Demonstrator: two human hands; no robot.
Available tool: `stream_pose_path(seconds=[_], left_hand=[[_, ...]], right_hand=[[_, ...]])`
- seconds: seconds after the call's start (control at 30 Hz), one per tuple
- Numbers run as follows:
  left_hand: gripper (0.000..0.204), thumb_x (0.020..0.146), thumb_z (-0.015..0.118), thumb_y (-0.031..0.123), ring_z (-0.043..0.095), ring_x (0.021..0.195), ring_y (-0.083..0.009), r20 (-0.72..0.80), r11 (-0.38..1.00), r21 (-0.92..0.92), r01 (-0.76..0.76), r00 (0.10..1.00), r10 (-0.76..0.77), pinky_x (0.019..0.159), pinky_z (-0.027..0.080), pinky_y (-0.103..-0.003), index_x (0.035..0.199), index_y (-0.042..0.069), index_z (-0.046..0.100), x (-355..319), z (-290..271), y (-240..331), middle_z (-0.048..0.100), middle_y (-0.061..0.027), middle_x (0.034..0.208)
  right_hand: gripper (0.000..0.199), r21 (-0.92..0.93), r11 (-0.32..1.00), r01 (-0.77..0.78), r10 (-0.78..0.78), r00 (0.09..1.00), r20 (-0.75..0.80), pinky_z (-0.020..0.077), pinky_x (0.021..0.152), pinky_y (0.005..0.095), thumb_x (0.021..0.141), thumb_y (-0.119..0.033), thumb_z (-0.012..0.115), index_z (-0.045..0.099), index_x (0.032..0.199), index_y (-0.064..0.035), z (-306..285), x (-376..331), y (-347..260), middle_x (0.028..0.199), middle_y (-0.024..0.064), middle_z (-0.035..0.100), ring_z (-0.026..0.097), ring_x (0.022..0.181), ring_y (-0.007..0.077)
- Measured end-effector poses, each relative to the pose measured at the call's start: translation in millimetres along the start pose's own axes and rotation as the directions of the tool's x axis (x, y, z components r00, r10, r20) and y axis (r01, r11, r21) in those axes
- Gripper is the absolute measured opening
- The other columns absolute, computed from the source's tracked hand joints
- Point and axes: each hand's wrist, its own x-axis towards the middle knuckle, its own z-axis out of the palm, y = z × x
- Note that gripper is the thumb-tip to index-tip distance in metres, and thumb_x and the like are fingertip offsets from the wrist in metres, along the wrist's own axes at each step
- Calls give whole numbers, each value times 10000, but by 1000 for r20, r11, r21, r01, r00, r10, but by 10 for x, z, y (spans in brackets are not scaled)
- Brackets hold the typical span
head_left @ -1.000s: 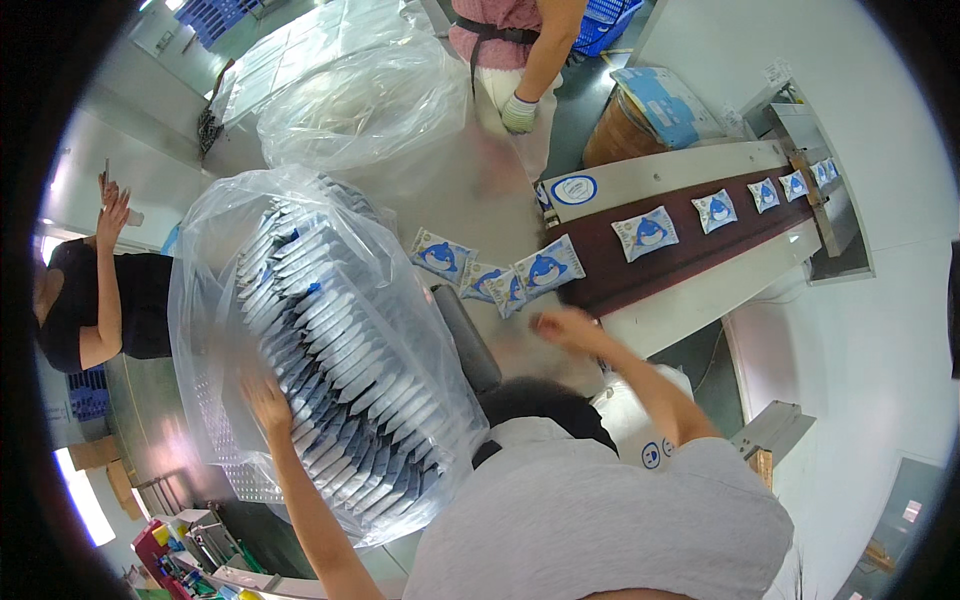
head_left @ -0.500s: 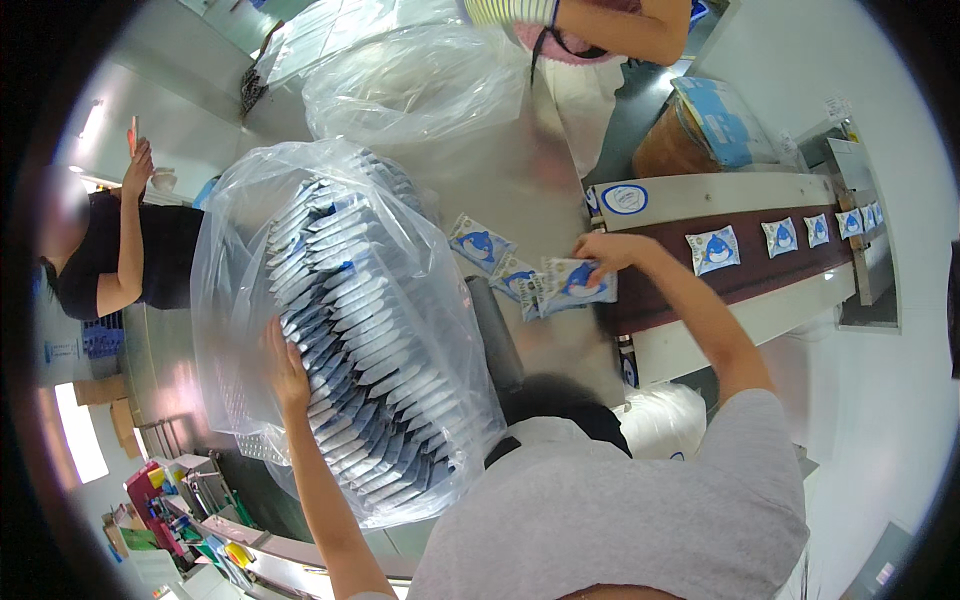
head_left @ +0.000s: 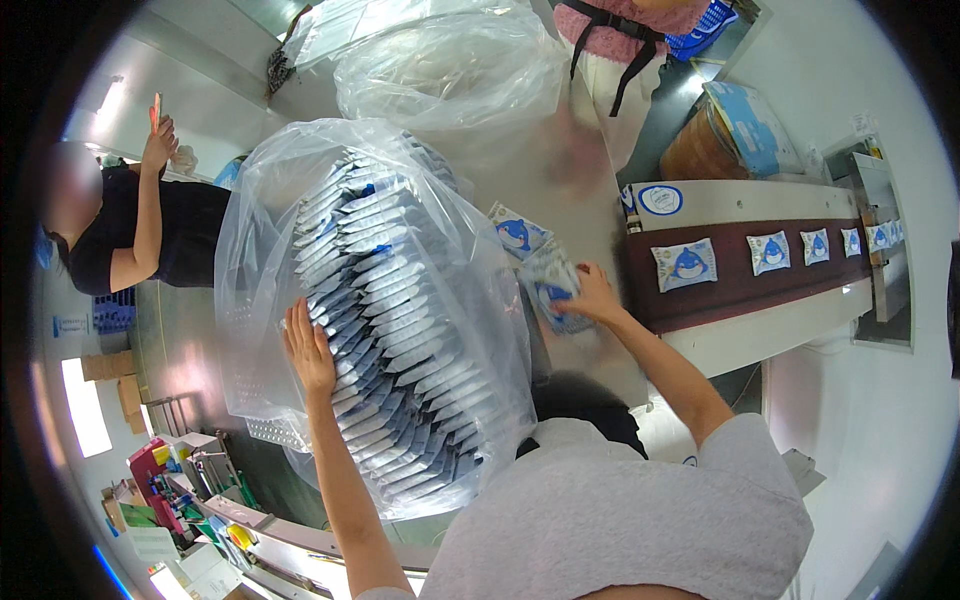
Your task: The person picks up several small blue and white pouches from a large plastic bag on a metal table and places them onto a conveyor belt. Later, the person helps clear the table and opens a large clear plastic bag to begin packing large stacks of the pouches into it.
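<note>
Snugly, packet rows (head_left: 400, 305) stand in a clear bag (head_left: 252, 245); the left hand (head_left: 313, 358) lies uncurled against them, the right hand (head_left: 598, 296) pinches a blurred packet (head_left: 553, 298).

A large clear plastic bag (head_left: 455, 290) is left of centre, with rows of flat blue-and-silver packets (head_left: 395, 300) standing inside it. The person's bare left hand (head_left: 312, 352) lies on its left side. Right of it, on the grey metal table (head_left: 520, 165), a few loose blue-and-white pillow-shaped packets (head_left: 521, 234) lie overlapping, the bare right hand (head_left: 597, 298) at their near end. Further right is a white conveyor (head_left: 760, 322), a row of spaced packets on its belt. Behind the conveyor stands a brown round drum (head_left: 703, 143); behind the bag, a crumpled clear plastic heap (head_left: 450, 70).
</note>
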Motion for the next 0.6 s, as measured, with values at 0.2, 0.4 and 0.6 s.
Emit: stream_pose_path(seconds=[0.2,0.4,0.6], left_hand=[[474,981,298,312,268,1357,-292,18,998,33,45,999,-45,1095,180,-474,1406,105,336,-98,25,-102,371,-80,1430],[480,965,318,303,269,1355,-290,33,994,36,108,994,-109,1099,169,-471,1403,107,338,-67,-85,31,371,-89,1425],[474,923,424,236,280,1348,-303,24,991,-15,134,991,-133,1096,187,-480,1373,94,375,-109,-164,8,361,-103,1426]], right_hand=[[959,-91,988,-127,138,981,136,478,842,411,533,-417,815,378,1233,71,29,455,-529,1054,278,578,596,949,372],[599,234,969,-79,6,955,296,489,756,394,547,-357,803,621,955,41,-238,1249,-810,907,219,648,630,836,336],[634,323,940,-106,-37,913,406,465,809,352,612,-391,779,606,1072,10,572,1834,-453,1038,148,608,581,945,253]])
